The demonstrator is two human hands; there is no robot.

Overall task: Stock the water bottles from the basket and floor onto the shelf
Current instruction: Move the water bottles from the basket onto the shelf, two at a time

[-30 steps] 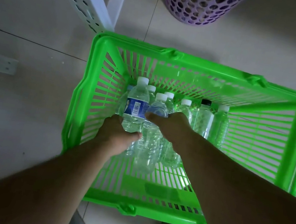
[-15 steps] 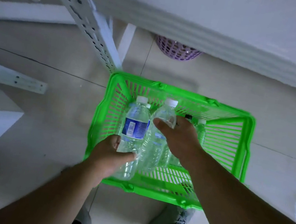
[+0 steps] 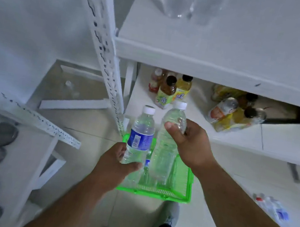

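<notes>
Head view: white shelf (image 3: pixel 202 62) (drinks below) over tiled floor (image 3: pixel 223 176).

Both forearms extended forward. Left hand (image 3: pixel 117 164) gripped a blue-labelled bottle (image 3: pixel 140 137) near its base; right hand (image 3: pixel 189 143) clasped a clear bottle (image 3: pixel 169 136) below its shoulder.

Pale glossy floor tiles (image 3: pixel 88 123) fill the lower frame, catching a light glare at the bottom right. A white perforated upright (image 3: pixel 104 47) runs diagonally through the upper left, against a white wall (image 3: pixel 23 14).
</notes>
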